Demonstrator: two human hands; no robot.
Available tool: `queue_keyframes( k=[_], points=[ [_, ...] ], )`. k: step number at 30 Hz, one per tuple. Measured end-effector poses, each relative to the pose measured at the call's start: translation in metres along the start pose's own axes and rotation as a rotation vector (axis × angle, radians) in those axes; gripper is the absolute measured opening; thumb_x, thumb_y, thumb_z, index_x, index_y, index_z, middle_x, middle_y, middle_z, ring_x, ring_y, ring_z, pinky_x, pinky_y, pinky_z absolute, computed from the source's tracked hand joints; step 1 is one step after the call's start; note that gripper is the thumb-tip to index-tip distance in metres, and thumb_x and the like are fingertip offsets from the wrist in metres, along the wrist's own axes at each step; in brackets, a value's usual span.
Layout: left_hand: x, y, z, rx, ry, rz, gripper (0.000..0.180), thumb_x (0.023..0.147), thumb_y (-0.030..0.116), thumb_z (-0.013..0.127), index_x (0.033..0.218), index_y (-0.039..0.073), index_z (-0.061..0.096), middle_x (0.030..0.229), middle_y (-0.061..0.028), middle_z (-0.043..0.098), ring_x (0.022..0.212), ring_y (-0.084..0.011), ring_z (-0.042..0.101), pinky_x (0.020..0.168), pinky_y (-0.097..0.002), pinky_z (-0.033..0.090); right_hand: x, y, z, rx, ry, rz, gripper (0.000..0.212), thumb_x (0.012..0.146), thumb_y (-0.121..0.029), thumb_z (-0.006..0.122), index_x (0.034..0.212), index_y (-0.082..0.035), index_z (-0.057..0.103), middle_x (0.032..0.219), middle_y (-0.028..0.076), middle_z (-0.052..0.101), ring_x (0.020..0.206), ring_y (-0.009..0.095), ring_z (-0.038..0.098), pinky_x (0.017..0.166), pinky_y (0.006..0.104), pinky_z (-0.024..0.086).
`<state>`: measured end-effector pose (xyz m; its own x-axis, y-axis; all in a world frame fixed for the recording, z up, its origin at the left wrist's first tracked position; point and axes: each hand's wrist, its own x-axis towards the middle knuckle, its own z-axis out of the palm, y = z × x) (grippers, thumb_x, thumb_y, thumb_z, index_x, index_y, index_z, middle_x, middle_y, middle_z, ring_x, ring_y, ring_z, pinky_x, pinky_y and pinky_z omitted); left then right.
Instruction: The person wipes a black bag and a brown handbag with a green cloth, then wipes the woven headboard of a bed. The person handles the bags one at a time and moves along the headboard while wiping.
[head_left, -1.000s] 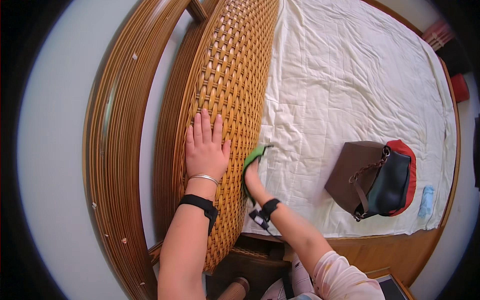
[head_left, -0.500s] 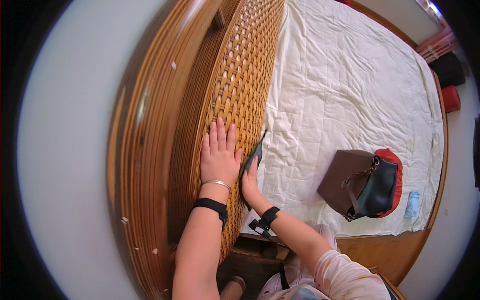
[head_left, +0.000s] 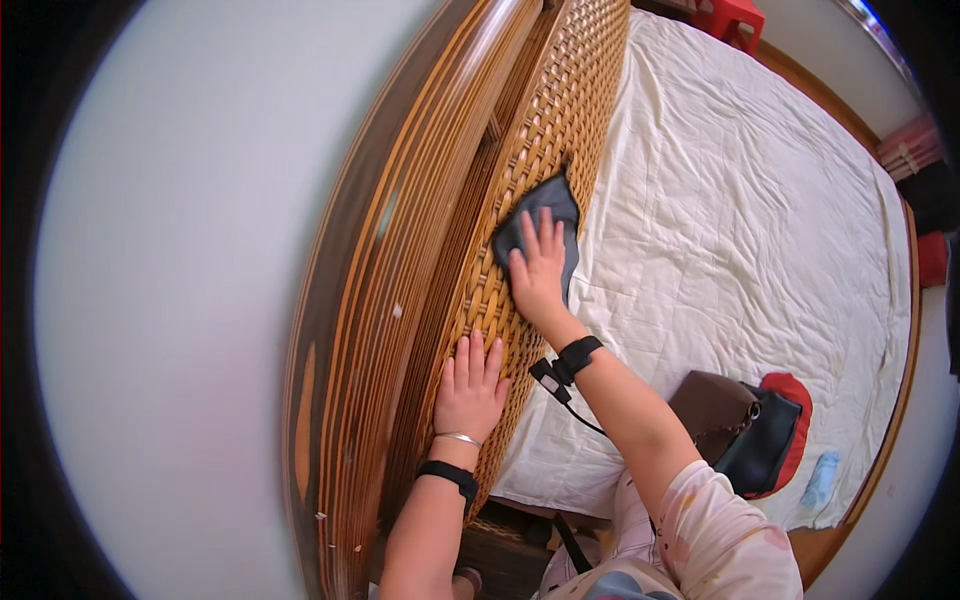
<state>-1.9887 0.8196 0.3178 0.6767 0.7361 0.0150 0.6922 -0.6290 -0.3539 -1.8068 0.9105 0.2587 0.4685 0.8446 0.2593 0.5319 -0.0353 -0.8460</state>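
My left hand [head_left: 468, 396] lies flat on the woven rattan panel [head_left: 575, 95] of a wooden headboard, fingers stretched forward and holding nothing. Farther along the same panel, my right hand [head_left: 541, 262] presses a dark cloth [head_left: 520, 228] against the weave. Its fingers are spread over the cloth rather than wrapped round it. The cloth lies mostly flat, with a pointed corner toward the far end and its lower edge beside the mattress. Part of it is hidden under my palm.
Left of the panel runs the striped wooden frame [head_left: 370, 250] along the wall. On the right, a white-covered bed [head_left: 720, 200] bears a brown and black handbag [head_left: 715, 405], a red item [head_left: 797, 430] and a light-blue bundle [head_left: 821, 478]. A red stool [head_left: 735, 18] stands beyond it.
My right hand has slid the cloth forward along the panel, from its bed-side edge onto the weave. The view has shifted, and my left hand now appears nearer me than the right.
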Motion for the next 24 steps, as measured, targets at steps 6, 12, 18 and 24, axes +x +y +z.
queue_keyframes(
  k=[6,12,18,24],
  points=[
    [-0.012,0.001,0.015,0.011,-0.084,-0.034,0.062,0.089,0.049,0.054,0.142,0.018,0.044,0.151,-0.0132,0.034,0.139,-0.0297,0.031,0.112,-0.0452,0.022,-0.047,-0.031,-0.017,-0.022,-0.402,-0.4,0.063,0.09,-0.033,0.052,0.144,-0.004,0.036,0.152,0.018,0.029,0.138,0.045,0.025,0.113,0.0589,0.014],
    [-0.002,0.003,0.0,0.068,-0.075,-0.033,0.058,0.092,0.046,0.051,0.142,0.019,0.044,0.153,-0.0122,0.032,0.142,-0.0288,0.026,0.114,-0.0447,0.015,0.017,-0.028,-0.024,-0.115,-0.302,-0.198,0.066,0.093,-0.039,0.049,0.148,-0.009,0.03,0.155,0.021,0.018,0.14,0.048,0.016,0.112,0.0591,0.014],
    [0.001,0.002,0.002,0.079,-0.138,-0.039,0.064,0.092,0.046,0.052,0.148,0.018,0.036,0.155,-0.012,0.026,0.144,-0.0273,0.02,0.117,-0.0431,0.012,0.101,-0.006,-0.022,-0.214,-0.269,0.037,0.072,0.094,-0.048,0.047,0.152,-0.015,0.021,0.159,0.017,0.009,0.145,0.042,0.008,0.114,0.0566,0.013],
    [0.112,-0.003,-0.027,-0.019,-0.182,0.135,0.065,0.092,0.041,0.053,0.147,0.013,0.035,0.157,-0.0133,0.021,0.145,-0.027,0.018,0.118,-0.0402,0.011,0.112,0.013,-0.035,-0.194,-0.272,0.009,0.074,0.092,-0.048,0.05,0.152,-0.015,0.021,0.159,0.019,0.008,0.144,0.044,0.008,0.114,0.0575,0.013]
  ],
)
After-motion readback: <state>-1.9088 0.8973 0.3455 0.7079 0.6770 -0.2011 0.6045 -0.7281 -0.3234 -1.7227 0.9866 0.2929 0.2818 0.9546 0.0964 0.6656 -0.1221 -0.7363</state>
